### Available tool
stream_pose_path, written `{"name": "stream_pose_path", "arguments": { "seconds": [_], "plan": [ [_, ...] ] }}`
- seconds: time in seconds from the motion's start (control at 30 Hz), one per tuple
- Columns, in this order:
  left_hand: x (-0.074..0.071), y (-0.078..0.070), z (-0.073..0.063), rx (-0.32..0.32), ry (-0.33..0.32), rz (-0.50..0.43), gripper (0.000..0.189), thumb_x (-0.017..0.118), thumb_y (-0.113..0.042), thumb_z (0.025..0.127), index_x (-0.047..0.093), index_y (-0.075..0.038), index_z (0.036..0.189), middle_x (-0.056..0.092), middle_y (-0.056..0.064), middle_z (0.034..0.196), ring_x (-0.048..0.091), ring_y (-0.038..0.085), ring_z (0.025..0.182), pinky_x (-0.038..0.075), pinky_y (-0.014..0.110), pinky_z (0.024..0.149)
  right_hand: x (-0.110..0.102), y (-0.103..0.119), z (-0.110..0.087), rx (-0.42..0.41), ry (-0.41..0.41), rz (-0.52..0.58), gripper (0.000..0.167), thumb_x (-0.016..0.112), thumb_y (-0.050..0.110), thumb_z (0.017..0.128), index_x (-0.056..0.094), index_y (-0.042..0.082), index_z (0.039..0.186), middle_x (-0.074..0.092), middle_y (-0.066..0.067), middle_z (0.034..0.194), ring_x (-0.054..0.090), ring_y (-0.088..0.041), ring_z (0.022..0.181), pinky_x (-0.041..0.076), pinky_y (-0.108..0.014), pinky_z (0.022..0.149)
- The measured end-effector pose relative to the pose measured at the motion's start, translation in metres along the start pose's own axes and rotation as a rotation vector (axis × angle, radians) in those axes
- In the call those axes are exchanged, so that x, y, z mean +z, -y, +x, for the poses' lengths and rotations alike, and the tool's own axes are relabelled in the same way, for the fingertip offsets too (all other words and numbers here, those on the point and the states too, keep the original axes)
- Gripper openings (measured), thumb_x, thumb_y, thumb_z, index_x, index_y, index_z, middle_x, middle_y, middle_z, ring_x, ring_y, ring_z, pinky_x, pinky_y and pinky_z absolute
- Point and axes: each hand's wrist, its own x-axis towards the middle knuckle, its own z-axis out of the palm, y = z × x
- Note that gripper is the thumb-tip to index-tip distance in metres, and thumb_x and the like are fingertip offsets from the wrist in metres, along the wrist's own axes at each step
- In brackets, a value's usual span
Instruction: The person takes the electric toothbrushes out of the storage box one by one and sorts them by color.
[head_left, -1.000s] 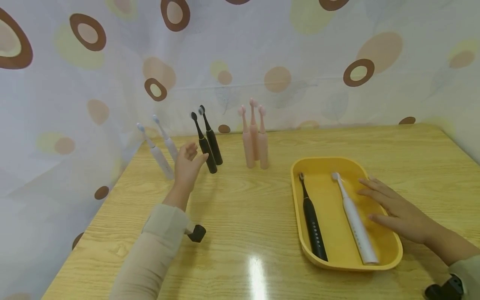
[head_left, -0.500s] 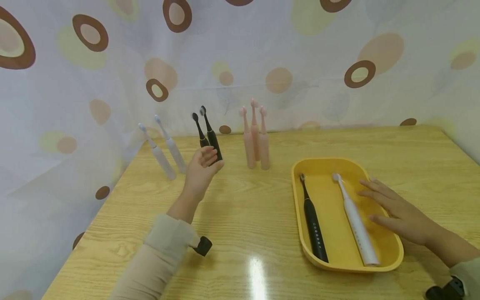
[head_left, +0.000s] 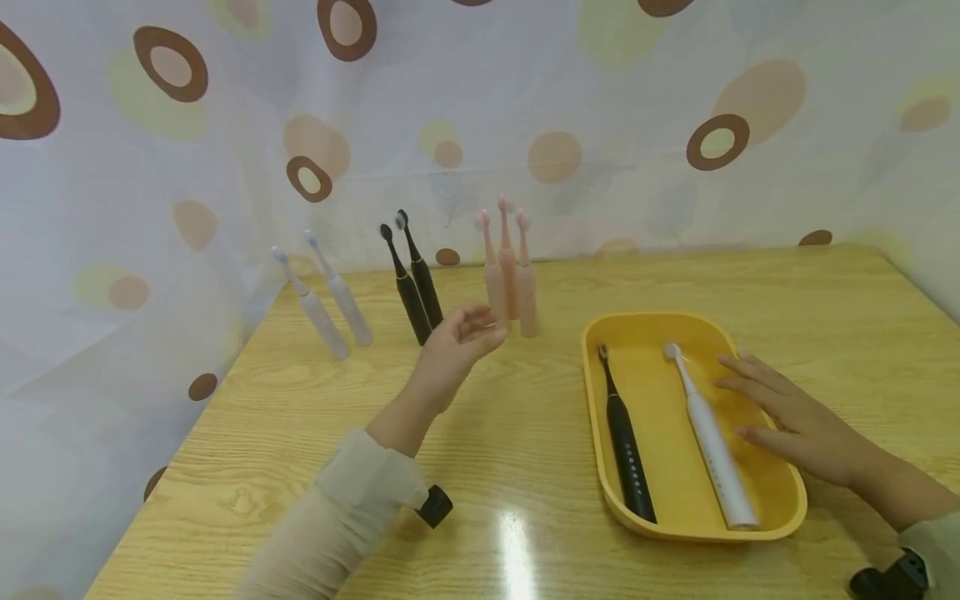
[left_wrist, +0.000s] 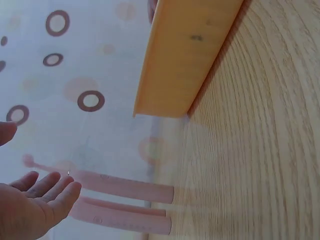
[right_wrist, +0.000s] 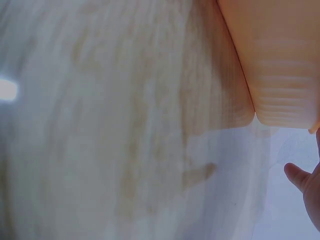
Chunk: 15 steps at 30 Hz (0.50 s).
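Observation:
Three pink electric toothbrushes [head_left: 527, 300] stand upright in a cluster at the back of the table. In front of their lower left part is my left hand [head_left: 453, 354], fingers loosely extended and holding nothing. In the left wrist view, the thumb is apart from the fingers, and the pink toothbrushes [left_wrist: 130, 188] are just beyond them. My right hand [head_left: 802, 425] lies over the right rim of a yellow tray [head_left: 590, 400], fingers spread. Inside the tray lie a black electric toothbrush [head_left: 628, 450] and a white one [head_left: 716, 454], apart from each other.
Two black toothbrushes [head_left: 411, 304] stand left of the pink cluster, the base of one partly behind my left hand. Farther left, two white toothbrushes [head_left: 324, 323] stand near the table's left edge. A patterned cloth [head_left: 630, 200] hangs behind the wooden table [head_left: 525, 467].
My left hand has moved right, from beside the white toothbrushes, past the black ones, to the pink ones. The right hand, the tray and the toothbrushes stay where they were.

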Motion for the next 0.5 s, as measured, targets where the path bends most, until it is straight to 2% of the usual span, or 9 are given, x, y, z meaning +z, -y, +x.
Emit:
{"name": "stream_pose_path", "arguments": {
  "seconds": [0.17, 0.33, 0.5],
  "plan": [
    [0.016, -0.003, 0.001, -0.018, 0.116, -0.064, 0.042, 0.049, -0.017, 0.088, 0.036, 0.002, 0.123, 0.042, 0.015, 0.123, 0.041, 0.025, 0.111, 0.034, 0.036, 0.092, -0.001, 0.000, 0.001, -0.016, -0.006, -0.022, 0.050, 0.059, 0.002, 0.077, 0.041, 0.001, 0.124, 0.019, -0.008, 0.140, 0.001, -0.013, 0.129, 0.001, -0.029, 0.102],
    [0.029, -0.006, 0.004, -0.066, 0.207, -0.066, 0.046, 0.044, -0.025, 0.090, 0.035, 0.003, 0.124, 0.042, 0.016, 0.123, 0.041, 0.029, 0.112, 0.036, 0.035, 0.091, -0.001, 0.000, 0.001, -0.030, -0.009, -0.044, 0.050, 0.059, 0.002, 0.077, 0.041, 0.000, 0.123, 0.019, -0.005, 0.141, 0.002, -0.013, 0.129, 0.001, -0.020, 0.099],
    [0.041, -0.009, 0.006, -0.088, 0.277, -0.082, 0.045, 0.041, -0.025, 0.091, 0.034, 0.004, 0.125, 0.043, 0.018, 0.123, 0.042, 0.031, 0.111, 0.036, 0.035, 0.090, -0.001, 0.002, 0.001, -0.043, -0.014, -0.064, 0.049, 0.059, 0.001, 0.076, 0.042, -0.002, 0.122, 0.019, -0.004, 0.140, 0.002, -0.011, 0.128, 0.002, -0.012, 0.095]
  ]
}}
